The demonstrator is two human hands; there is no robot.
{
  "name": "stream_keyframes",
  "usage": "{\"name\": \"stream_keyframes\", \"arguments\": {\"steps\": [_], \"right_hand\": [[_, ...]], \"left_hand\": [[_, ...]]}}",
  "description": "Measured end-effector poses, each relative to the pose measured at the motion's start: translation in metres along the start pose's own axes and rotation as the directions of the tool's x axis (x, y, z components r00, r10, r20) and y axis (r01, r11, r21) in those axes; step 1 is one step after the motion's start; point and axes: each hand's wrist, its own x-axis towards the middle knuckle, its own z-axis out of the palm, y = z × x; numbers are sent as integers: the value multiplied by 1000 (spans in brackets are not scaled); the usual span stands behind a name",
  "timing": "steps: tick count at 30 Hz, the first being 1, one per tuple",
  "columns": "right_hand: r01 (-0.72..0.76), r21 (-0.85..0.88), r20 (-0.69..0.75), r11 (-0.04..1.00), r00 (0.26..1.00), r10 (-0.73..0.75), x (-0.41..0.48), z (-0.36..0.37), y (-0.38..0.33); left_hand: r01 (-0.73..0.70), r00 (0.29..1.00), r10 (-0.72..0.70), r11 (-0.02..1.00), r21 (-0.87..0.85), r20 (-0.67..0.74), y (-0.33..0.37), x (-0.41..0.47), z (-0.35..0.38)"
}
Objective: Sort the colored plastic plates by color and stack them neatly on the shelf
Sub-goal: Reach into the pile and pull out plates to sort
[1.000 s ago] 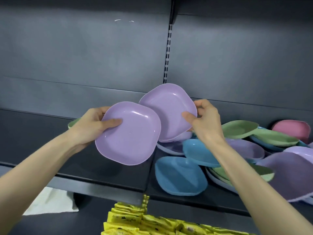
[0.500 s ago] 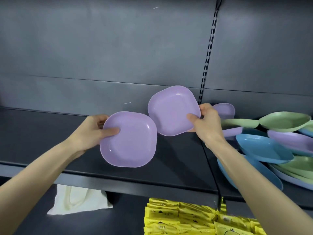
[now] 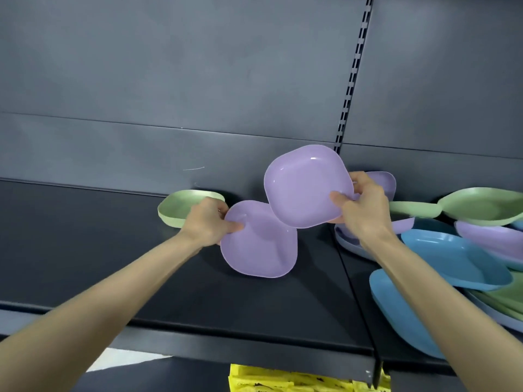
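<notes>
Your left thumb [image 3: 236, 226] is pressing on the inner face of the lower purple plate [image 3: 260, 244] at its left rim. The other fingers are curling behind that rim, so your left hand [image 3: 208, 222] is pinching the plate by its edge. The plate is tilting its hollow toward you and hanging low over the dark shelf [image 3: 127, 264]; you cannot tell whether its bottom edge is touching the board.

Your right thumb [image 3: 341, 200] is lying on the lower right rim of the upper purple plate [image 3: 304, 185], with the fingers wrapping round behind it, so your right hand [image 3: 366, 213] is gripping that plate too. It is sitting higher and to the right of the first, also facing you, and its lower edge is overlapping the top right corner of the lower one.

Just behind your left hand, a green plate [image 3: 184, 207] is lying on the shelf near the back panel [image 3: 198, 80]. Behind your right hand, a third purple plate [image 3: 382, 181] is leaning against that panel.

Past the slotted upright [image 3: 353, 72], a loose pile [image 3: 452, 258] of green, blue and purple plates is lying on the next shelf section, and your right forearm is crossing over its near side.

Below the shelf's front edge, yellow packets [image 3: 297, 380] are showing, along with a white patch [image 3: 127, 360] to the left.
</notes>
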Motion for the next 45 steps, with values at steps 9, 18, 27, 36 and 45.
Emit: {"name": "stream_keyframes", "arguments": {"steps": [9,18,27,36,45], "right_hand": [[-81,-9,64,997,995,82,10,8,11],[-191,41,178,981,967,181,7,35,15],[36,-433,315,901,942,114,-1,52,19],[100,-548,456,831,868,196,10,58,36],[177,-607,503,775,840,202,18,58,40]], "left_hand": [[17,999,-25,955,295,21,-2,19,20],[-143,970,172,975,-167,170,13,5,-11],[-197,980,195,973,-117,-35,-1,16,3],[-166,982,156,981,97,104,-18,27,9],[-128,969,84,975,182,230,-22,30,15]]}}
